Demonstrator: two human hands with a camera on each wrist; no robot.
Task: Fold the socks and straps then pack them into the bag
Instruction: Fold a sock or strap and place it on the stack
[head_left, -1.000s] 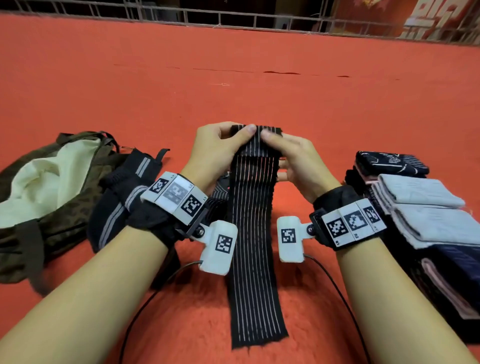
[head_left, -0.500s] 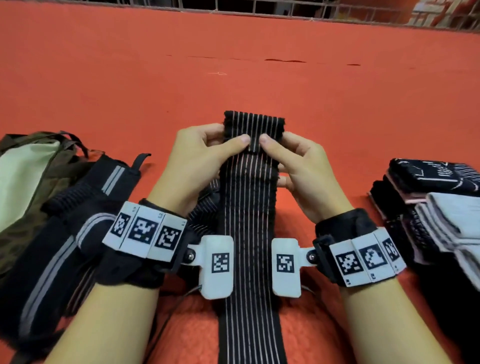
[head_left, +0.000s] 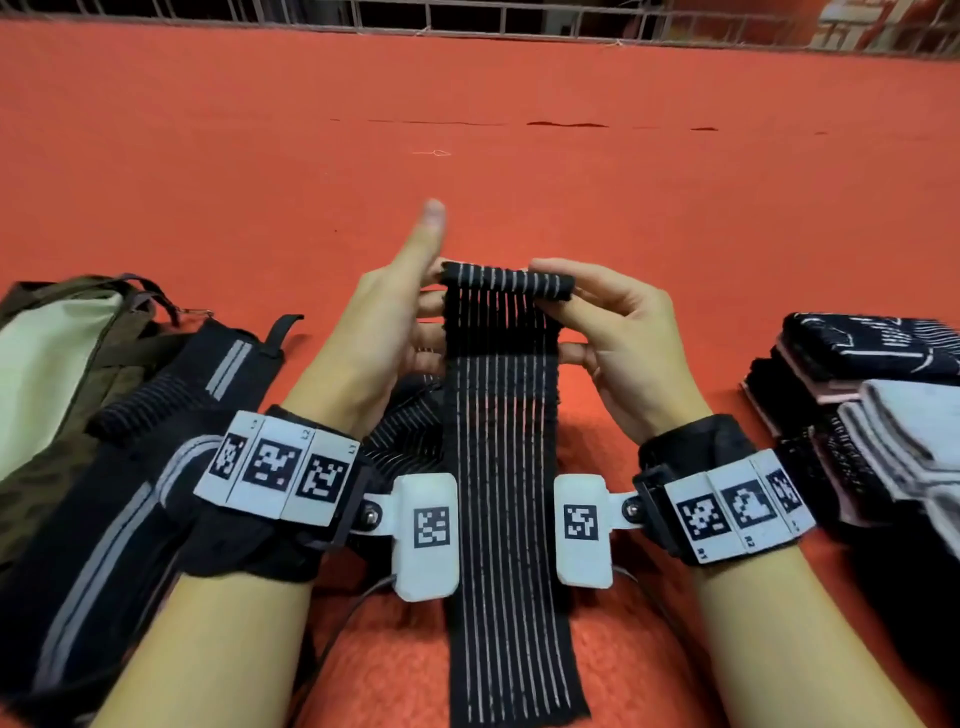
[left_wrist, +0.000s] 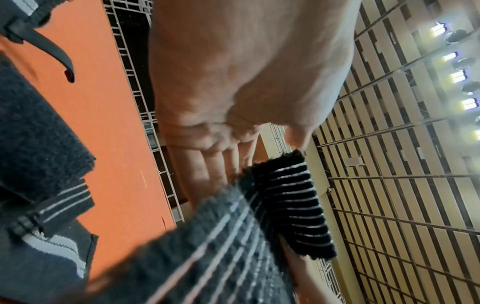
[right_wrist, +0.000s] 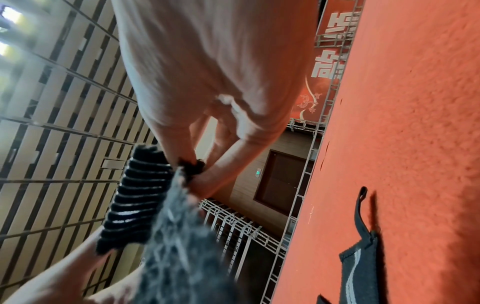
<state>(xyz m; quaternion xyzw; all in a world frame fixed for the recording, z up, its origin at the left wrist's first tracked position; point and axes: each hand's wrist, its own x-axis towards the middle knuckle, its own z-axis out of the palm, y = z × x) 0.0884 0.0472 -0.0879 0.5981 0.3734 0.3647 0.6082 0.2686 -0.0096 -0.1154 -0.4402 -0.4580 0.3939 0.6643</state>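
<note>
A long black strap with thin white stripes hangs between my hands, its lower end lying on the red mat near me. Its top end is rolled over into a tight fold. My right hand pinches that fold at its right side, thumb on top and fingers behind. My left hand has straight fingers behind the strap's left edge, and its thumb points up, off the cloth. The left wrist view shows the fold against my left fingers. The right wrist view shows the fold under my right thumb.
An olive camouflage bag with pale lining lies open at the far left. Black straps with grey stripes lie between it and my left arm. A stack of folded socks sits at the right. A metal railing borders the red mat.
The strap's top end has been rolled over into a fold. My left thumb has lifted off the strap and now points up. My right hand keeps its pinch.
</note>
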